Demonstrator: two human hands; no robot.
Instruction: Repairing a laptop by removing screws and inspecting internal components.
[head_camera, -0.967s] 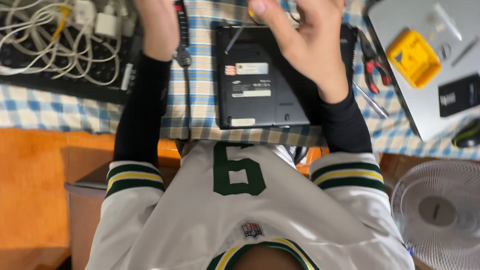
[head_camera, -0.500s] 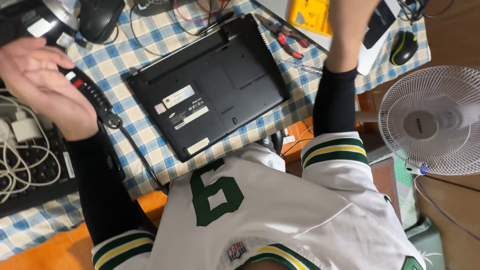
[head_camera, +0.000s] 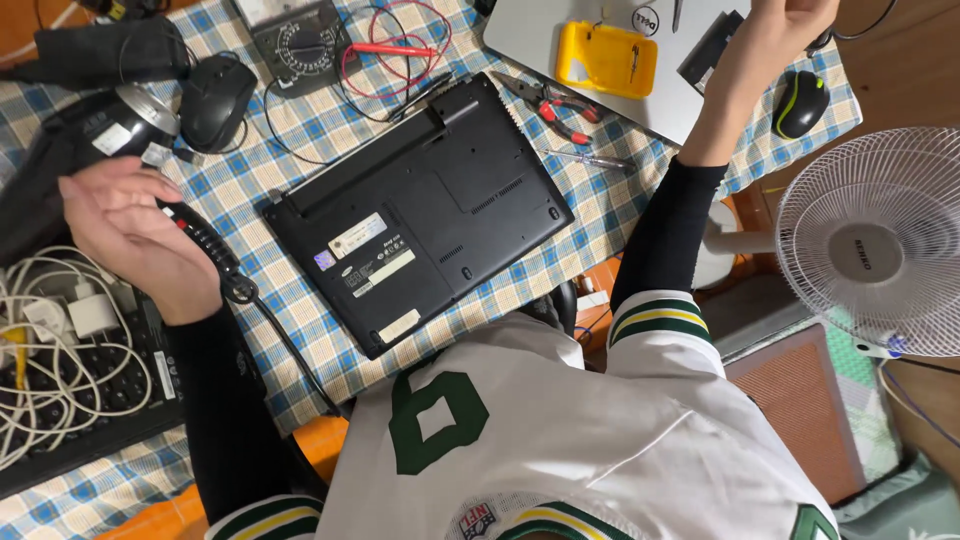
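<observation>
A black laptop (head_camera: 420, 220) lies bottom side up on a blue checked tablecloth (head_camera: 600, 215), with labels on its underside. My left hand (head_camera: 130, 230) rests with loosely spread fingers on a long black power strip (head_camera: 205, 240) to the left of the laptop, close to a black and silver heat gun (head_camera: 95, 135). My right hand (head_camera: 790, 25) is raised at the top right, over a closed silver laptop (head_camera: 540, 35) and a small black block (head_camera: 710, 50). The frame edge cuts off its fingers. Neither hand touches the black laptop.
On the silver laptop lies a yellow case (head_camera: 607, 58). Red-handled pliers (head_camera: 555, 105), a screwdriver (head_camera: 590, 158), a multimeter (head_camera: 300, 45) with red leads, two mice (head_camera: 215, 100) (head_camera: 800, 103), white cables (head_camera: 50, 340) on a keyboard (head_camera: 100, 400). A white fan (head_camera: 870, 240) stands at right.
My right hand has left the black laptop and risen to the upper right. My left hand stays on the power strip. The view has swung, so the laptop now lies diagonally.
</observation>
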